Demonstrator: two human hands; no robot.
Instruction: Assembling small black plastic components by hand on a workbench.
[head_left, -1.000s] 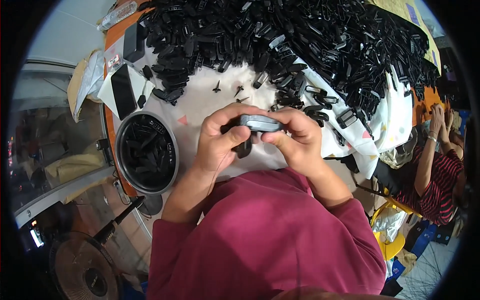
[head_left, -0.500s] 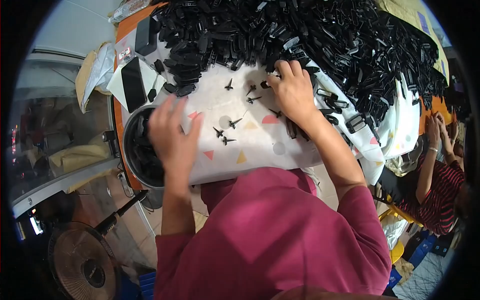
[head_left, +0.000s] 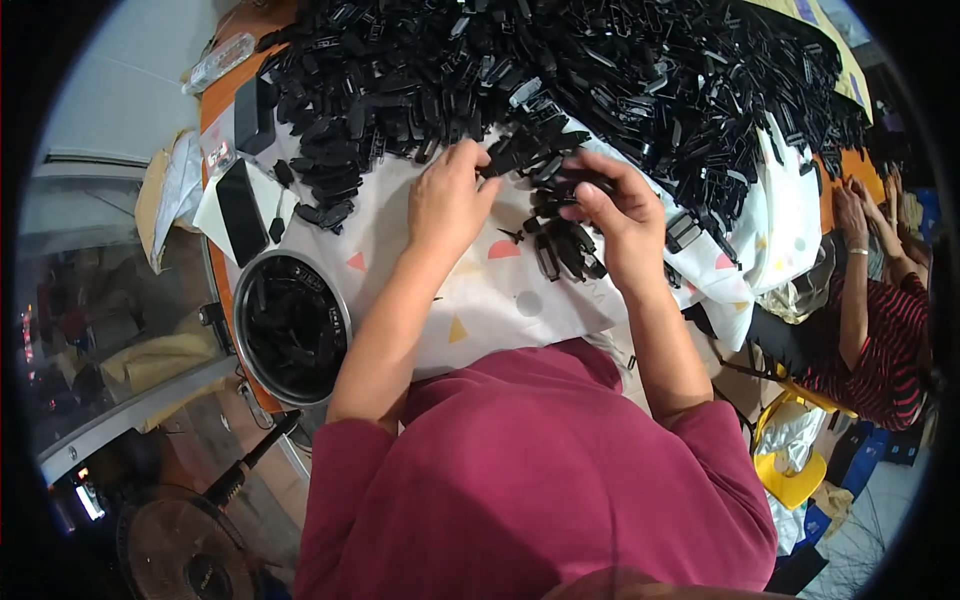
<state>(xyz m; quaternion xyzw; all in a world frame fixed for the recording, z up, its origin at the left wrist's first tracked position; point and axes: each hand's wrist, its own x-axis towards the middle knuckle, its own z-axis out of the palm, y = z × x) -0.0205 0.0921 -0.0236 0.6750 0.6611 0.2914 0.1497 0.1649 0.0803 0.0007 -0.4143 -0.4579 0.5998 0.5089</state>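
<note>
My left hand (head_left: 447,200) is at the near edge of a large heap of black plastic clip-like pieces (head_left: 400,100). Its fingers are bent and its thumb stands apart; I make out nothing held. My right hand (head_left: 630,215) has its fingers curled round the right side of a smaller cluster of black plastic pieces (head_left: 540,155), thumb and forefinger about some of them. Below this cluster lie black buckle-like frames (head_left: 568,250) and a small pointed black part (head_left: 511,235) on the pale printed cloth (head_left: 560,305). My left forearm covers part of the cloth.
A round bowl (head_left: 343,335) holding black pieces stands at the table's left edge. Beyond it lie a phone (head_left: 242,213) and a dark box (head_left: 254,115). A fan (head_left: 190,550) stands at lower left. Another person's hands (head_left: 855,215) are at the far right.
My left hand has moved from beside the bowl to the heap's edge. My right hand has shifted right, and black pieces now spread out beside it. The view has also shifted.
</note>
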